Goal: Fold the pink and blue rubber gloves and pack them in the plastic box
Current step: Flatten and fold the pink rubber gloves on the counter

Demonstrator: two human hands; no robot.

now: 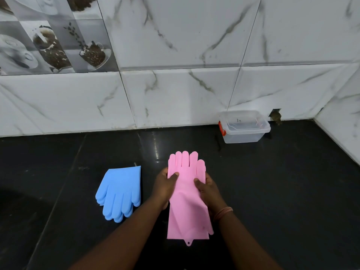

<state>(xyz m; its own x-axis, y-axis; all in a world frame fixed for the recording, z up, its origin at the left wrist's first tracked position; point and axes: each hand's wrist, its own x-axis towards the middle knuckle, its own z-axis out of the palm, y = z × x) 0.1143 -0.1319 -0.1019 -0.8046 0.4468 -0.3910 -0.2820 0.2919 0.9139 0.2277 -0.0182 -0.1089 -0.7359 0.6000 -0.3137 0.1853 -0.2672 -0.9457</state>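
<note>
Left hand [164,184]: the pink gloves [188,193] are held at their left edge, the thumb laid over the top and the other fingers curled underneath.
Right hand [207,189]: the right edge of the same pink stack is gripped likewise, thumb on top; a band is worn at the wrist.
Pink gloves: held lengthwise just above the counter [272,191], fingertips pointed toward the wall, cuffs toward the person; a small hanging tab is seen at the cuff end. Two gloves seem to be stacked, though this cannot be told for certain.
Blue gloves [119,193]: laid flat on the counter just left of the left hand, stacked, cuffs toward the wall, not touched.
Plastic box [244,126]: set against the wall at the back right, well apart from the hands, lid off, nothing seen inside; an orange clasp is seen on its left side.
Step in hand: the pink pair is judged to be aligned, not yet folded.
Next move: a fold across the middle is called for, fingertips brought to the cuffs, both edges kept even.
Edges and room: open dark counter is left between the hands and the box; the side wall [342,121] closes in on the right.
</note>
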